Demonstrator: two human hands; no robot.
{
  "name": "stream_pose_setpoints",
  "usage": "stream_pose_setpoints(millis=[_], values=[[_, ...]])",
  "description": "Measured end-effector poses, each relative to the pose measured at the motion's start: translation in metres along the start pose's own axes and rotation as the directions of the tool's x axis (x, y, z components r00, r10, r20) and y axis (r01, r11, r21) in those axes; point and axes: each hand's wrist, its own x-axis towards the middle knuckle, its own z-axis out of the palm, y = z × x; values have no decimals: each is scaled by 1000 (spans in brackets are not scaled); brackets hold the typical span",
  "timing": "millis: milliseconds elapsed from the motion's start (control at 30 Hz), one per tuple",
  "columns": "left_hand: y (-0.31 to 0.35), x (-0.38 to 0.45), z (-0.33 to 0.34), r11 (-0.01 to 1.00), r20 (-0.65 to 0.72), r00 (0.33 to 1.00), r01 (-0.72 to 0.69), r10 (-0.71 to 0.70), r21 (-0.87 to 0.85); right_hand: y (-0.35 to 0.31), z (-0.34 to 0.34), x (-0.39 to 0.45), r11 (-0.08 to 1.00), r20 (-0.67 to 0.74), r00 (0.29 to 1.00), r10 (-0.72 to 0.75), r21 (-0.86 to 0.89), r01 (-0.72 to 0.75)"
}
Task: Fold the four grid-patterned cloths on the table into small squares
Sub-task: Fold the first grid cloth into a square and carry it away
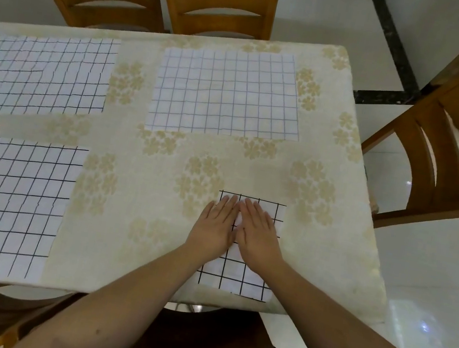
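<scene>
Both my bare forearms reach forward and converge toward one o'clock. My left hand [215, 225] lies flat, palm down, fingers straight and together, pointing to twelve o'clock. My right hand [258, 232] lies flat just beside it, fingers straight, angled toward eleven o'clock. The two index fingers touch at the tips.

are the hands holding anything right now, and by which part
Nothing is gripped. The left hand and right hand lie flat, fingers straight, pressing on the upper half of the folded cloth.
</scene>
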Motion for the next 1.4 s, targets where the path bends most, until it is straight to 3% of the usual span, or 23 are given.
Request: stream_pose_setpoints(millis=[233, 400, 700, 833, 967, 1033, 1167, 1300, 1400], values=[[-3, 8, 21, 998, 94, 994, -58, 56, 14, 14, 16, 16, 995, 92, 994, -61, -78, 68], [-9, 8, 29, 999, 24, 999, -37, 36, 3, 37, 13, 21, 990, 88, 995, -48, -128, 59], [-27, 3, 29, 994, -2, 994, 110, -110, -1, 90, -13, 17, 965, 56, 990, 128, -239, -111], [-36, -4, 21, 959, -73, 961, 258, -267, -119, 91, -20, 22, 962, -79, 984, 157, -213, -171], [-37, -19, 9, 898, -251, 885, 309, -392, -312, 80, -27, 37, 972, -226, 963, 150, -142, -185], [-35, -28, 6, 864, -187, 882, 346, -432, -365, 74, -30, 45, 971, -172, 967, 186, -117, -208], [-24, -44, 4, 792, 107, 863, 497, -493, -355, 65, -32, 58, 945, -83, 957, 278, -155, -288], [-9, -46, 5, 730, 208, 793, 608, -572, -312, 61, -36, 63, 929, -19, 943, 333, -165, -332], [-5, -43, 10, 660, 225, 765, 638, -603, -398, 60, -37, 58, 935, -6, 939, 343, -90, -342]])
